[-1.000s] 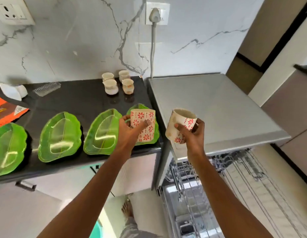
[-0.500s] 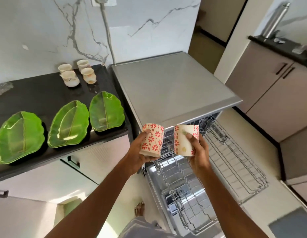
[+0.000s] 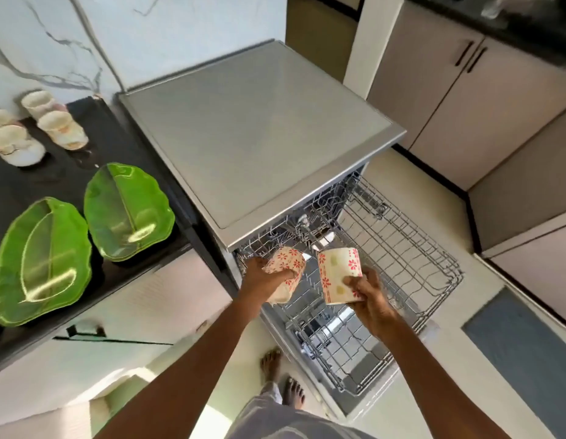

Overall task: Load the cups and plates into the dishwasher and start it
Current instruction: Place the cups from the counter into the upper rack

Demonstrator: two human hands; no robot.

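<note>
At frame centre, the left hand (image 3: pixel 262 278) gripped a tilted cup (image 3: pixel 289 270), fingers curled round it, over the rack's (image 3: pixel 418 264) upper-left corner. Just to its right, the right hand (image 3: pixel 372 301) pinched a second cup (image 3: pixel 337 274) above the rack. Green plates (image 3: pixel 129 210) and small cups (image 3: pixel 61 129) sat on the desk (image 3: pixel 112 136), at frame left.

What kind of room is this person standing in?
Most likely a home kitchen. There is an open dishwasher with its wire rack pulled out, a black counter holding green leaf-shaped plates and small cups, and cupboards on the right.
</note>
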